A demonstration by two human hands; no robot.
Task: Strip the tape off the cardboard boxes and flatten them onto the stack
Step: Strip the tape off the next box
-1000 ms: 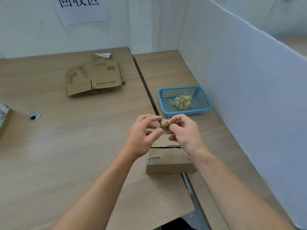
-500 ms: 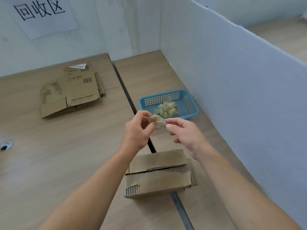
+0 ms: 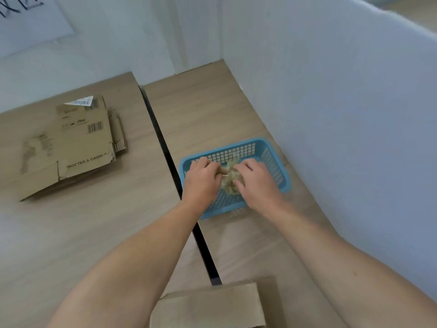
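The left hand [image 3: 203,179] pinches a crumpled tape wad [image 3: 222,172] over the blue basket [image 3: 274,162]. The right hand [image 3: 259,184] curls down onto the tape pile [image 3: 230,187] (gripping or pressing, I cannot tell), likely to peel sticky tape free. 1 plain brown box [image 3: 208,306] sits nearest the body, seemingly not yet flattened. The flattened stack [image 3: 78,147] lies well apart, left.

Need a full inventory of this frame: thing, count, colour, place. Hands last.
tables: 2, light wood, side by side, dark gap between
flattened cardboard stack: 1, brown, left table
cardboard box: 1, brown, bottom edge, across the gap
basket: 1, blue, right table
tape wads: several, pale, inside basket
partition: 1, white, right side
paper sign: 1, white, black writing, wall top left
left hand: in basket at wads, grip unclear
right hand: same
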